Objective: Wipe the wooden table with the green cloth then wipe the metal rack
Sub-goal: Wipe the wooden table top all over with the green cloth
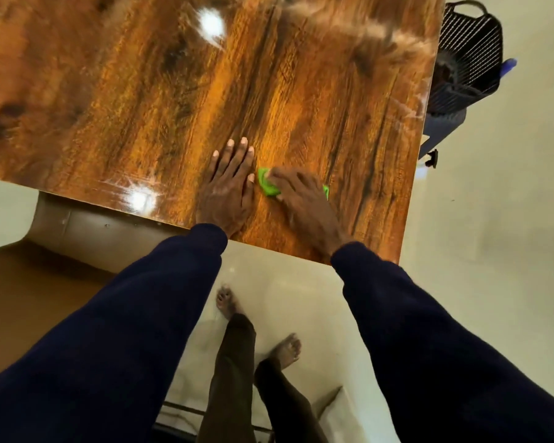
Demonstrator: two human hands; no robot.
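Note:
The glossy wooden table (141, 91) fills the upper part of the head view. My left hand (229, 187) lies flat on it near the front edge, fingers straight and spread. Just to its right, my right hand (301, 199) presses the green cloth (266, 185) against the tabletop; the hand is blurred and covers most of the cloth, so only green edges show on both sides. A dark metal wire rack (467, 55) stands beyond the table's right edge.
Pale tiled floor (493, 219) lies right of the table and under me, with my bare feet (288, 350) below the front edge. A brown seat or bench (29, 289) sits at the lower left. Light smears and reflections mark the tabletop.

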